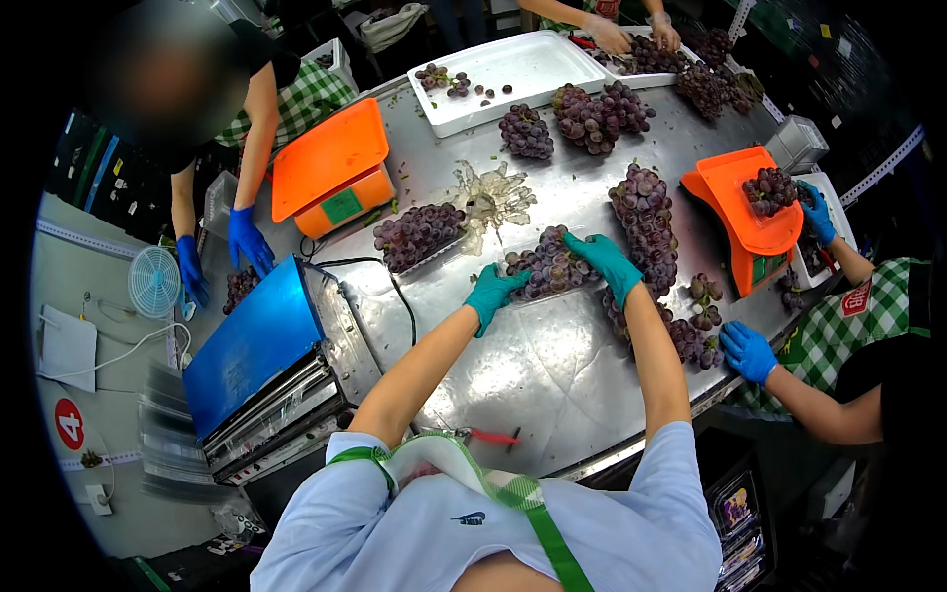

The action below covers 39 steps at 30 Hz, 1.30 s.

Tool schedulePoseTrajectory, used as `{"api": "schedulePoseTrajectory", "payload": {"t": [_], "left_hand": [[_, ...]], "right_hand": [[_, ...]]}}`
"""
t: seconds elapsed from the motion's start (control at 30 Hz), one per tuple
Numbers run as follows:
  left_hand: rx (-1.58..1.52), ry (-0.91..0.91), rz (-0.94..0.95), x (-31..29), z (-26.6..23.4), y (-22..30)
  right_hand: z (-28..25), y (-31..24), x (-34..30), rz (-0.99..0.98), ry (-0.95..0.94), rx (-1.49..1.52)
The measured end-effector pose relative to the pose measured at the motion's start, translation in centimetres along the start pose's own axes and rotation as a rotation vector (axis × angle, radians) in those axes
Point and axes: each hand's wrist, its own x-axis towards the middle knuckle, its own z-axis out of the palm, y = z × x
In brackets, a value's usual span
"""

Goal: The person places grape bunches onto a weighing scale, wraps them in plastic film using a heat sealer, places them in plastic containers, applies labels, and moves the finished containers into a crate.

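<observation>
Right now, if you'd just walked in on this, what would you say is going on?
A person in teal gloves has the left hand and right hand at opposite ends of a pack of dark grapes at a metal table. Another grape pack sits to its left. At right, a co-worker's blue-gloved hand touches grapes on an orange scale.

The table (464,390) is shiny silver metal. Big bunches of purple grapes (643,222) lie right on it. So do a clear box of grapes (419,235), some crumpled see-through plastic (501,197) and a long white tray (541,74). One orange scale (330,163) stands left, another orange scale (725,202) right.
</observation>
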Motion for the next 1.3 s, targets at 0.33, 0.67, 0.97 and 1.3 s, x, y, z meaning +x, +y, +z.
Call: {"api": "schedulePoseTrajectory", "payload": {"t": [0.33,0.67,0.97,1.3], "left_hand": [[-0.078,0.115,0.21,-10.4,-8.0,4.0],[-0.095,0.454,0.407,-30.5,-30.3,5.0],[-0.023,0.734,0.231,-36.7,-46.7,-7.4],[0.021,0.467,0.078,-36.9,-50.5,-8.2]], "right_hand": [[3.6,-9.7,-7.4,-0.21,0.129,0.001],[22.8,-29.2,-19.0,-0.58,-0.172,0.277],[41.4,-36.0,-24.5,-0.607,-0.364,0.203],[44.0,-36.3,-23.9,-0.483,-0.337,0.079]]}}
